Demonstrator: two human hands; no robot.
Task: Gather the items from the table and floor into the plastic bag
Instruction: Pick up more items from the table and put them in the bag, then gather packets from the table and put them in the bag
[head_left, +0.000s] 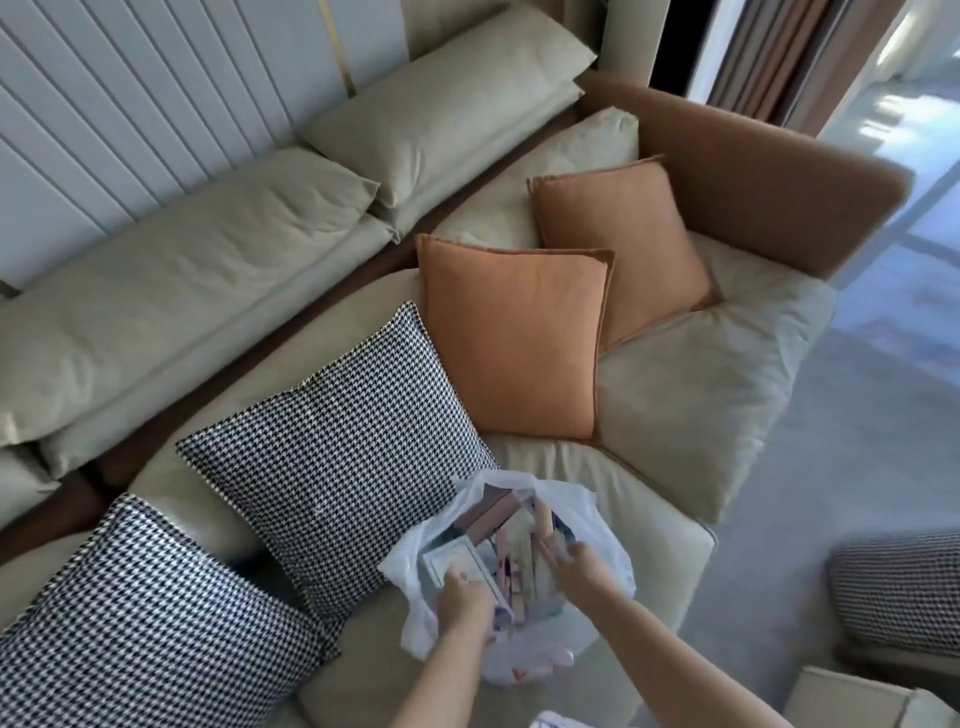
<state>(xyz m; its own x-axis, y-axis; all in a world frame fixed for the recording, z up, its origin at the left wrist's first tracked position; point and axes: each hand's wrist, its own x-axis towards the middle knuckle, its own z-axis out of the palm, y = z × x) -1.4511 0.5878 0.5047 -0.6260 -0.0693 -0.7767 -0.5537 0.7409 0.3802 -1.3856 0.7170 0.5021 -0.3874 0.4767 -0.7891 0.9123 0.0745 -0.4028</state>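
While both hands reach into the plastic bag (597, 525), its blurred contents seem boxes.

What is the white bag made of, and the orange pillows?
The plastic bag looks like thin, see-through plastic film: it crinkles and the things inside show through. The orange pillows look like soft matte woven cloth with stitched edges, maybe linen or cotton.

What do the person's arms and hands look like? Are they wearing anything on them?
Both arms are bare as far as the picture shows: no sleeves, no gloves. The left hand and the right hand show no watch, bracelet or ring that can be made out, though the picture is a bit blurry there. Each forearm comes up from the bottom edge of the view, long and slim.
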